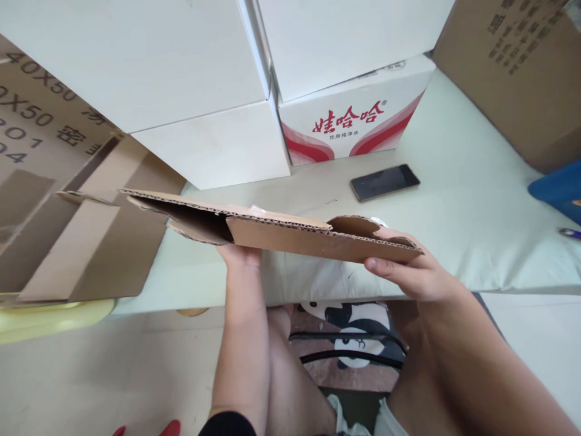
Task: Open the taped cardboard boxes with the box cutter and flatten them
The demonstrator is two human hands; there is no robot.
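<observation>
A flattened brown cardboard box [295,238] is held up edge-on, slanting slightly down to the right, with corrugated edges and loose flaps showing. Its left end gapes into a dark hollow. My right hand [408,272] grips the right end, thumb on the near side and the other fingers mostly hidden behind. Under the left part, my left hand [242,255] supports the box from below; its fingers are out of sight behind the cardboard. Just beyond the box, a dark-screened phone [385,181] lies on the pale green covered surface [458,212].
White boxes [218,148] stack at the back, beside a white-and-red printed carton [354,124]. Large brown cartons stand at left [91,230] and right [521,79]. A blue object [558,191] and a pen [569,233] are at the right edge. A panda-patterned item [358,345] shows below.
</observation>
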